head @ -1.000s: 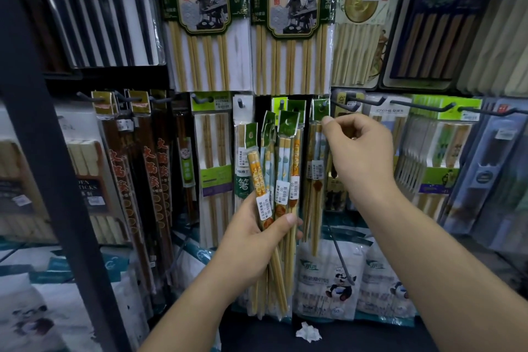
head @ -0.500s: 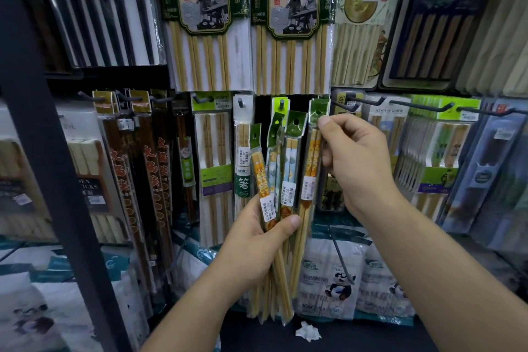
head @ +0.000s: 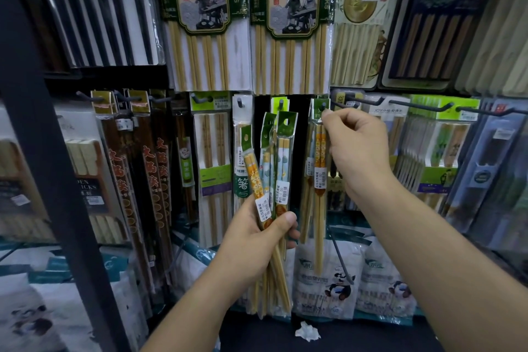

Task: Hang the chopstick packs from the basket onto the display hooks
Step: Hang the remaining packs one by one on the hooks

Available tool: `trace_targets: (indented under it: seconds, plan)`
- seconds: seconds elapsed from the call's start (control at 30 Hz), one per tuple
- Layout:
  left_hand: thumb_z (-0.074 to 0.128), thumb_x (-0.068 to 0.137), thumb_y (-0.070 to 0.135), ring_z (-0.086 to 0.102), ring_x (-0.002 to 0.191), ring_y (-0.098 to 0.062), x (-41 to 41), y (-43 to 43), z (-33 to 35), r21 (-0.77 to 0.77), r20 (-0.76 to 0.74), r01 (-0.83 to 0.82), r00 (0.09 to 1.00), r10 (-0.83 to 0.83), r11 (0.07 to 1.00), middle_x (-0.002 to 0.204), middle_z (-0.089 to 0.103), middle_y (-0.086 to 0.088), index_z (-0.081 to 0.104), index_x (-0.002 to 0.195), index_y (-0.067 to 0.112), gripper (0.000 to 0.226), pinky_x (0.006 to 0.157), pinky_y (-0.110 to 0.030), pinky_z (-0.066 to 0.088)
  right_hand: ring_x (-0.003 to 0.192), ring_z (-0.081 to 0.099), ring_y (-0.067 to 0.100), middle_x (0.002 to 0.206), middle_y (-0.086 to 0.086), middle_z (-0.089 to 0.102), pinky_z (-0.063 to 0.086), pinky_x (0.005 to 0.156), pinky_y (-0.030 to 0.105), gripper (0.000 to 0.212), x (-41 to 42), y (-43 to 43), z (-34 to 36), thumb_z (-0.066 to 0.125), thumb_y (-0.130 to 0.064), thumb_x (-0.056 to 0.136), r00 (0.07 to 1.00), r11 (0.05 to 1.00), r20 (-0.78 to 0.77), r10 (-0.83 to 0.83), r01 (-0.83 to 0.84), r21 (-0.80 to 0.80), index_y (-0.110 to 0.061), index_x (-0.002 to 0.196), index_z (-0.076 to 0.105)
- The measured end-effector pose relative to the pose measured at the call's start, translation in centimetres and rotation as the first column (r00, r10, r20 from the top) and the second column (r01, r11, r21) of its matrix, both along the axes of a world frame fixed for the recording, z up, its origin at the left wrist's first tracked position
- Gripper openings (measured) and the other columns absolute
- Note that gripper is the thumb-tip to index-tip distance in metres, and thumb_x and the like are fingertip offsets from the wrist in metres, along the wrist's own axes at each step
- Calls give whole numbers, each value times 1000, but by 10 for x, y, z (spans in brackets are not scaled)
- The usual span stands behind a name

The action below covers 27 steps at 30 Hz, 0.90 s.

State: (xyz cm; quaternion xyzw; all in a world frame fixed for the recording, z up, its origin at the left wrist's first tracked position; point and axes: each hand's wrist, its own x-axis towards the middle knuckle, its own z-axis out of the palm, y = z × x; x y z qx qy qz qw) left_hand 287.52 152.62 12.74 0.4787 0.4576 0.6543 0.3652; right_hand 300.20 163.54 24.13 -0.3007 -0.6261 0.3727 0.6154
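Head view: right hand raised at a display hook, thumb and fingertips pinched shut on the green header of one chopstick pack; header level with the hook tip, whether threaded on cannot be told; pack hanging straight down from the pinch, left of the palm. Left hand lower and nearer the middle, closed around a fanned bundle of chopstick packs, headers above the thumb, bamboo tips below the fist. Crumpled white scrap on the dark shelf underneath.
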Motion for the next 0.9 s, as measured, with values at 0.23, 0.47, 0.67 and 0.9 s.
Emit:
trace_targets:
  seconds: [0.23, 0.47, 0.67, 0.9]
  plan:
    - [70, 96, 12, 76, 81, -24, -1, 1, 1, 4, -4, 9, 1000, -9, 1000, 85, 76, 0, 61, 111, 20, 19, 71, -31, 62, 60, 53, 5, 63, -9, 57, 50, 71, 28, 25, 4, 2, -8, 69, -33, 95, 993, 992, 37, -110, 108, 59, -15, 78, 69]
    - [71, 95, 9, 77, 79, -25, 4, -1, 4, 4, -17, 21, 1000, -21, 1000, 86, 77, -6, 60, 114, 17, 23, 68, -28, 60, 62, 52, 4, 66, -3, 59, 44, 58, 17, 28, 5, -27, -11, 62, -36, 98, 991, 983, 40, 130, -134, 126, -16, 81, 71]
    - [72, 94, 6, 76, 75, -26, 4, -1, 4, 12, 5, 12, 1000, -12, 1000, 83, 77, -6, 61, 110, 18, 23, 67, -29, 61, 69, 57, 10, 78, 11, 67, 54, 71, 31, 12, 2, -39, -11, 69, -22, 96, 984, 984, 114, 135, -146, 101, -16, 85, 72]
    - [72, 85, 38, 78, 79, -27, 6, -2, 4, 16, 14, -7, 1000, 6, 1000, 91, 79, -10, 66, 107, 14, 33, 67, -31, 62, 60, 58, 6, 69, -5, 64, 44, 55, 17, 14, 3, -34, -7, 67, -21, 97, 985, 986, 46, 165, -166, 16, -20, 84, 74]
